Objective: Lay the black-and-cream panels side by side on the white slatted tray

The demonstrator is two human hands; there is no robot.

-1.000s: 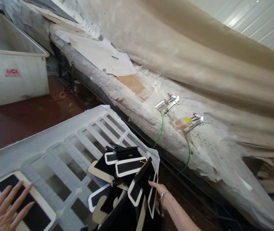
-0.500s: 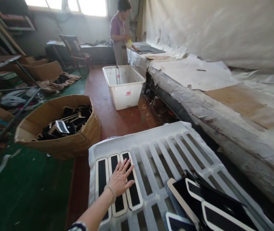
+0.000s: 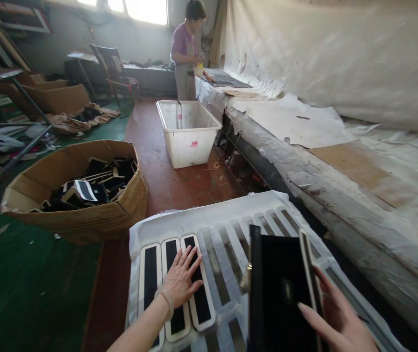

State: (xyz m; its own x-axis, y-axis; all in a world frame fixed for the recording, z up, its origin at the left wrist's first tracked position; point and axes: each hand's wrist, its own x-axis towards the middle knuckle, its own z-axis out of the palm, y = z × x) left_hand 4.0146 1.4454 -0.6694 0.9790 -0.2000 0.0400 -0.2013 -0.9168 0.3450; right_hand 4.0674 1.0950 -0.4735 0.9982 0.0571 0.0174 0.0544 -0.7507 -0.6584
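Observation:
My left hand (image 3: 181, 279) lies flat, fingers spread, across the middle and right of three long black panels with cream rims; the right one (image 3: 200, 288) shows most. These panels lie side by side on a white slotted sheet (image 3: 227, 264). At the lower right, my right hand (image 3: 341, 313) grips the cream-edged side of a black box-like piece (image 3: 277, 288), thumb inside it and fingers behind. The piece stands open above the sheet, with a small gold-coloured fitting at its left edge.
A cardboard box (image 3: 84, 220) of black pieces stands left. Beyond the sheet is a white plastic tub (image 3: 190, 146). A long covered bench (image 3: 304, 181) runs along the right. A person (image 3: 185, 54) stands at its far end.
My right hand has come into view, holding the black piece upright where several black pieces lay before. My left hand stays on the panels. The view has shifted slightly.

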